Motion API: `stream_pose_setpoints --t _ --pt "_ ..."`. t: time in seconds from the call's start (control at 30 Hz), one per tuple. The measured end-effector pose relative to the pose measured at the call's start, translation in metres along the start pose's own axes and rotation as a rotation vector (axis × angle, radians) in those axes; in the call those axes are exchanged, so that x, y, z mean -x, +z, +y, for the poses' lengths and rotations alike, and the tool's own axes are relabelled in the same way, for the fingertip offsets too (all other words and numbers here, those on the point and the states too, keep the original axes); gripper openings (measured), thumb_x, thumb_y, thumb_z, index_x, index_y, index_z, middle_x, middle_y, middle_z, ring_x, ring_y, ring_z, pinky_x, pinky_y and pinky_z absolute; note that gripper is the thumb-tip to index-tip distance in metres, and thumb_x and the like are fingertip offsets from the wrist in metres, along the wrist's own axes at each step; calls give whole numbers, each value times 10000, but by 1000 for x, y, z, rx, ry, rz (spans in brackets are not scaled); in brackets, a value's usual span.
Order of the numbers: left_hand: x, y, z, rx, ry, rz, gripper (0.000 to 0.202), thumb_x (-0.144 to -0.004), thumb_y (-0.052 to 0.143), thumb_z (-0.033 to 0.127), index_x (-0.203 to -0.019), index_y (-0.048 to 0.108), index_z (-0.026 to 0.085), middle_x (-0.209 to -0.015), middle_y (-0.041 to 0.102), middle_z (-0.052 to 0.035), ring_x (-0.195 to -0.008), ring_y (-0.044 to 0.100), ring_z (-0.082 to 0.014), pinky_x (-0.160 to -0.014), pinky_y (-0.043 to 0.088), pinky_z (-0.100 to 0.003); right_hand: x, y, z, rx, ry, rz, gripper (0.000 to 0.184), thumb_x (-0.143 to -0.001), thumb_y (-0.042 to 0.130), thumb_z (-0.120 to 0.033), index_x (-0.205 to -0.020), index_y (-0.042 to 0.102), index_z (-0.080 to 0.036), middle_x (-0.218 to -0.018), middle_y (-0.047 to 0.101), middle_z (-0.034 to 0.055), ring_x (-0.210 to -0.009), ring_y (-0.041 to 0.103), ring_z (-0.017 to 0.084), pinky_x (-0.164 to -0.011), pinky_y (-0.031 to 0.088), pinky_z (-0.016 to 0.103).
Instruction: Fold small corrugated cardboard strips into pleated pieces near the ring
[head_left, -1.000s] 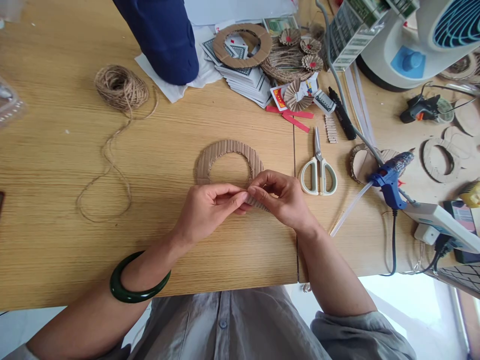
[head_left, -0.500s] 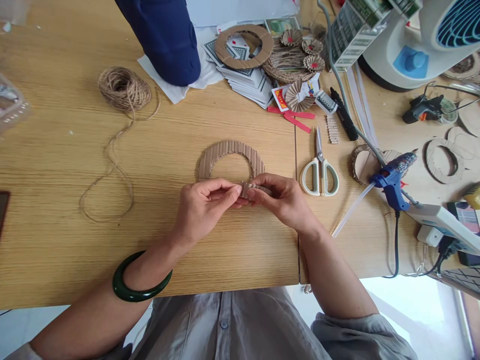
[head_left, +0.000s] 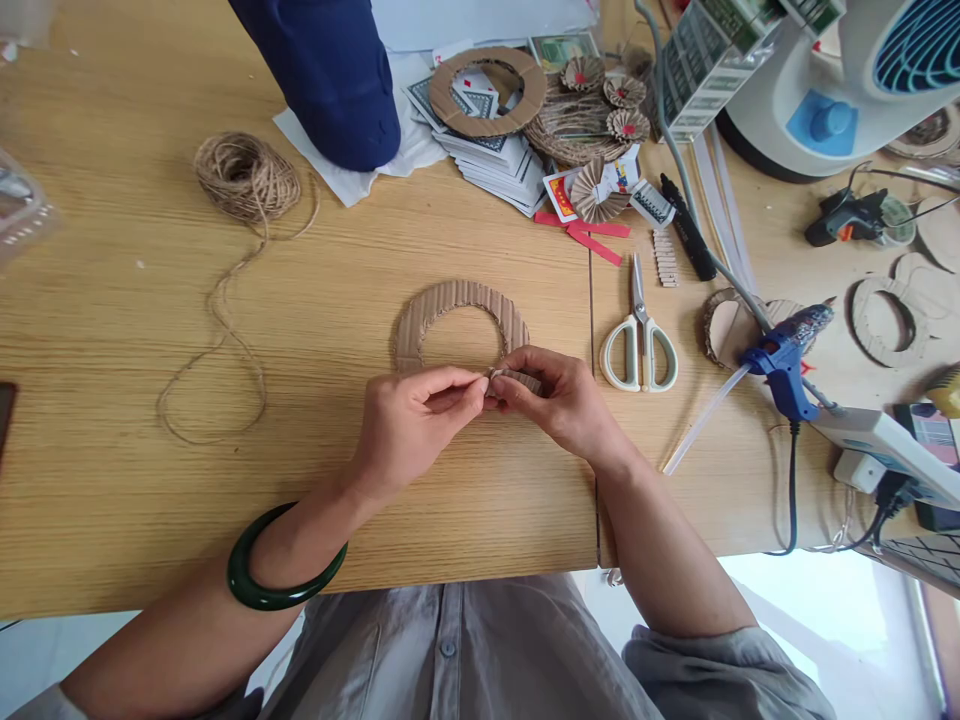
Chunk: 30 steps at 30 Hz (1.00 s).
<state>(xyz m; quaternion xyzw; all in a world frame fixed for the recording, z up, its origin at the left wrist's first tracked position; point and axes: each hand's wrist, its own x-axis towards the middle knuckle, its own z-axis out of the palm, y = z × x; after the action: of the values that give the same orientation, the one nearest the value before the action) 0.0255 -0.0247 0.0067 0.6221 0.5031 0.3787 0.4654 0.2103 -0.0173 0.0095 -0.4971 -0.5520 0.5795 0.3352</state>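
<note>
A corrugated cardboard ring (head_left: 456, 294) lies on the table, and both hands cover most of its near side. My right hand (head_left: 562, 400) is closed, pinching a ribbed piece of corrugated cardboard (head_left: 525, 380) between thumb and fingers. At the left end of that piece, the thumb and forefinger of my left hand (head_left: 420, 415) are pressed together. Whether this piece is joined to the ring, I cannot tell. White-handled scissors (head_left: 639, 340) lie just right of my right hand, blades pointing away.
A ball of jute twine (head_left: 247, 178) trails a loose loop on the left. Farther back are playing cards (head_left: 502, 165), another cardboard ring (head_left: 450, 100) and a dark blue object (head_left: 322, 80). At right are a blue glue gun (head_left: 787, 370), a marker (head_left: 686, 228) and a fan (head_left: 817, 110).
My left fingertips have shifted slightly right, closer to my right thumb, and less of the cardboard piece shows between the hands. My right hand has hardly moved.
</note>
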Motion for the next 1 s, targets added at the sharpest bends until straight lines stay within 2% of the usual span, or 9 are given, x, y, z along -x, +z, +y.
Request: stream_pose_setpoints --t 0.17,0.37,0.5,0.63,0.83,0.9,1.0 --pt "-1 -2 1 -105 86 5 105 -880 686 257 -857 780 218 -812 815 15 -691 779 -157 -648 627 -194 -1 0 0 16 25 9 400 -844 733 -550 -827 656 -158 -745 650 20 -695 584 134 -627 469 264" --pt "-1 1 1 -61 64 27 93 -826 743 256 -889 791 208 -862 822 1 -720 789 -170 -705 658 -222 -1 0 1 8 49 32 412 -825 743 -559 -802 641 -161 -741 646 21 -687 593 137 -619 477 265" --pt "-2 1 -1 -59 85 39 72 -846 718 210 -866 785 192 -813 817 3 -700 786 -163 -665 642 -196 -1 1 2 -38 62 32 380 -827 754 -521 -825 641 -158 -761 655 24 -703 614 141 -649 511 279" --pt "-2 0 -2 -78 68 38 63 -841 720 202 -850 779 182 -797 813 -3 -684 781 -163 -633 621 -185 -1 1 0 -140 13 57 408 -770 822 -508 -918 666 -162 -834 683 23 -740 638 134 -671 527 269" --pt "0 -1 1 -127 133 6 54 -841 723 173 -832 774 188 -767 804 15 -669 771 -144 -625 607 -164 1 -1 -1 -72 -98 60 332 -838 780 -472 -797 677 -159 -760 691 21 -699 647 129 -650 520 265" --pt "1 -1 1 -70 82 -23 77 -870 710 206 -879 784 189 -796 811 6 -696 780 -154 -649 623 -178 1 -2 -1 -63 -104 75 323 -833 789 -455 -794 674 -156 -755 682 17 -683 630 120 -628 507 255" --pt "2 -1 0 75 -66 -78 170 -928 671 298 -954 794 183 -840 819 -21 -710 788 -175 -655 646 -212 1 -4 -1 -101 -91 97 319 -814 809 -431 -767 662 -152 -719 646 -1 -629 574 93 -585 471 234"
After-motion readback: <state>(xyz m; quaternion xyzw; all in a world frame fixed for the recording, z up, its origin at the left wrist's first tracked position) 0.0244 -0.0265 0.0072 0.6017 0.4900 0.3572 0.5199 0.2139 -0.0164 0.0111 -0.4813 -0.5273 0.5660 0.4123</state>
